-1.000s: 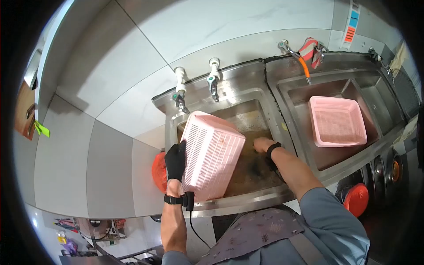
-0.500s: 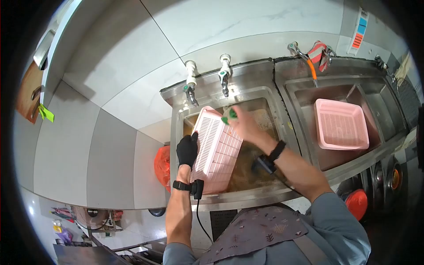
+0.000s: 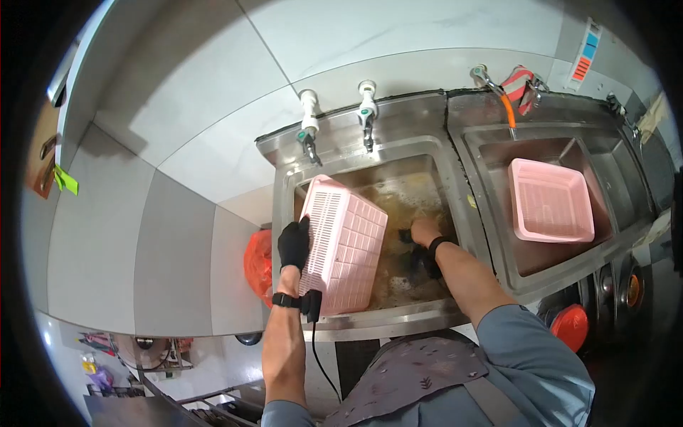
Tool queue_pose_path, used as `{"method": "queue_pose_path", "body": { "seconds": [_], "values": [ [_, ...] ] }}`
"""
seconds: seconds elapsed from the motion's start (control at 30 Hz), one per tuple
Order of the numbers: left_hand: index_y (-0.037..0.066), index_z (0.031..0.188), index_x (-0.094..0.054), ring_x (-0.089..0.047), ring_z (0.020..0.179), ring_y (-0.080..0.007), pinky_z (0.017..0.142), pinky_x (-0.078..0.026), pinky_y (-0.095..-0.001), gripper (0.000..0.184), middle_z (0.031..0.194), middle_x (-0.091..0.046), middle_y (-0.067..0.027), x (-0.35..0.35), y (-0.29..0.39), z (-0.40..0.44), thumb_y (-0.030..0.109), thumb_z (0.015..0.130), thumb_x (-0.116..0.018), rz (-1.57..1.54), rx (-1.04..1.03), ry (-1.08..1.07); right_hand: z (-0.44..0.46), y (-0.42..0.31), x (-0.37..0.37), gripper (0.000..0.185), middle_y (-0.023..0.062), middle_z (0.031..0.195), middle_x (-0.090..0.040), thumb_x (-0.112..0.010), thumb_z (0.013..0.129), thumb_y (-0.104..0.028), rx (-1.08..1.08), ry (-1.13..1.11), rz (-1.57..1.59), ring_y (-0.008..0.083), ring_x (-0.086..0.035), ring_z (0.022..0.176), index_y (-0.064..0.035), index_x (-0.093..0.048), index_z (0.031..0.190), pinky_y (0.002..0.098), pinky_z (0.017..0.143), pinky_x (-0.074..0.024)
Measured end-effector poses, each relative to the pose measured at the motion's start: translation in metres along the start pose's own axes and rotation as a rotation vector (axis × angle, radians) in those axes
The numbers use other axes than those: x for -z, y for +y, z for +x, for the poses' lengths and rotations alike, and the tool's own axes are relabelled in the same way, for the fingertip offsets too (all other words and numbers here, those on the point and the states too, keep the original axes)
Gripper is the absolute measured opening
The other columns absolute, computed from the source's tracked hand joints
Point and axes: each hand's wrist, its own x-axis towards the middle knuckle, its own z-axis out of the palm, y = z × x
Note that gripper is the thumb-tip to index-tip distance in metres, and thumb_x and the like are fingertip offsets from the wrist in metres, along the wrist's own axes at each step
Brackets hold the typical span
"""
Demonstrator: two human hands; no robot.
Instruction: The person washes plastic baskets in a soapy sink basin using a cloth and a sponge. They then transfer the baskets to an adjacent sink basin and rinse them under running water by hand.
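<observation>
A pink plastic basket [image 3: 346, 245] with slotted walls stands tilted in the left sink, its bottom turned partly to the right. In a black glove, my left hand [image 3: 292, 244] is closed on the basket's left edge. My right hand [image 3: 425, 230] reaches into the cloudy, brownish, foamy water [image 3: 405, 186] to the right of the basket, apart from it. Its fingers are hidden by the water, so what they hold does not show.
The right sink basin holds another pink basket [image 3: 551, 201]. Two taps [image 3: 309, 135] stick out above the left sink. An orange hose [image 3: 508, 112] hangs from a tap at the right, beside a striped cloth [image 3: 517, 87]. A red bag [image 3: 259, 267] sits left of the sink.
My right hand, which was at the basket's upper right side with a green scouring pad, has moved down into the water. My left hand keeps hold of the basket.
</observation>
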Motion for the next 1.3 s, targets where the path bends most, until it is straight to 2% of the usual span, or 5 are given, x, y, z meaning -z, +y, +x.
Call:
{"method": "queue_pose_path", "body": {
  "seconds": [0.13, 0.27, 0.53, 0.7, 1.3],
  "values": [
    [0.001, 0.099, -0.069, -0.066, 0.098, -0.0493, 0.085, -0.051, -0.0563, 0.059, 0.101, -0.071, -0.0283, -0.017, 0.005, 0.0, 0.055, 0.104, -0.045, 0.062, -0.093, -0.011, 0.043, 0.0, -0.01, 0.036, 0.0219, 0.111, -0.073, -0.062, 0.099, -0.02, -0.439, 0.211, 0.837, 0.0383, -0.071, 0.101, 0.0052, -0.068, 0.124, 0.0433, 0.089, -0.0553],
    [0.003, 0.098, -0.068, -0.066, 0.097, -0.0499, 0.084, -0.051, -0.0573, 0.055, 0.098, -0.07, -0.0293, -0.02, 0.02, -0.006, 0.053, 0.104, -0.047, 0.065, -0.135, -0.033, -0.032, -0.042, 0.095, 0.05, 0.0237, 0.124, -0.068, -0.063, 0.097, -0.025, 0.194, 0.451, 1.323, 0.0373, -0.067, 0.113, 0.0037, -0.056, 0.138, 0.0468, 0.095, -0.0526],
    [0.002, 0.092, -0.069, -0.068, 0.089, -0.0495, 0.078, -0.053, -0.057, 0.051, 0.088, -0.07, -0.0283, -0.017, 0.054, -0.028, 0.05, 0.102, -0.054, 0.125, -0.191, -0.009, 0.002, -0.08, 0.116, 0.043, 0.0283, 0.115, -0.067, -0.064, 0.094, -0.031, 0.728, 0.798, 0.608, 0.0418, -0.065, 0.107, 0.003, -0.065, 0.12, 0.0454, 0.09, -0.0512],
    [-0.003, 0.084, -0.068, -0.066, 0.078, -0.0469, 0.071, -0.05, -0.048, 0.055, 0.081, -0.068, -0.0283, -0.004, 0.042, -0.022, 0.048, 0.1, -0.061, -0.171, -0.203, -0.028, 0.002, -0.048, 0.114, 0.035, 0.0099, 0.091, -0.071, -0.064, 0.096, -0.029, 0.468, 0.411, 1.119, 0.0151, -0.062, 0.083, 0.0036, -0.069, 0.109, 0.0351, 0.073, -0.0489],
    [-0.006, 0.085, -0.059, -0.044, 0.073, -0.01, 0.069, -0.04, -0.0299, 0.034, 0.076, -0.055, -0.0001, 0.03, 0.049, -0.057, 0.022, 0.105, -0.062, -0.598, -0.306, 0.162, -0.009, -0.007, -0.001, 0.031, 0.0085, 0.117, -0.068, -0.062, 0.101, -0.032, 0.041, -0.067, 1.955, 0.0236, -0.068, 0.103, -0.007, -0.067, 0.119, 0.0517, 0.082, -0.0586]
  ]
}}
